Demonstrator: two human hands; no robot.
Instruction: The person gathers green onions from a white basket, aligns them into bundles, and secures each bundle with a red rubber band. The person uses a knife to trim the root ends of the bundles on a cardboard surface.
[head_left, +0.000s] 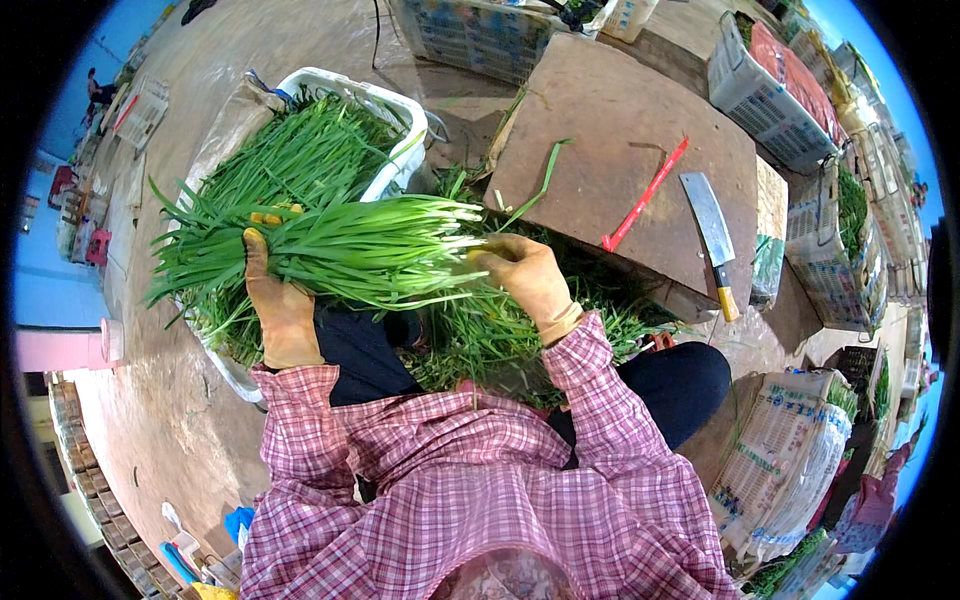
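Note:
My left hand (279, 300), in a tan glove with yellowed fingertips, grips a thick bunch of green garlic chives (352, 251), thumb across the near side. Its leaf tips hang to the left and its pale stem ends point right. At those ends is my right hand (525, 279), gloved alike, with fingers curled and fingertips touching the stems. Whether a stem is pinched between them is hidden. Behind the bunch, a white plastic crate (409, 124) holds more chives (307, 154). Loose leaves and trimmings (487, 337) lie heaped below my hands, between my legs.
A low brown board (622, 127) stands ahead to the right. On it lie a red strip (646, 193), a stray leaf (546, 180) and a cleaver (709, 225), its handle over the edge. Filled crates (776, 97) line the right side; another wrapped crate (780, 457) sits nearer.

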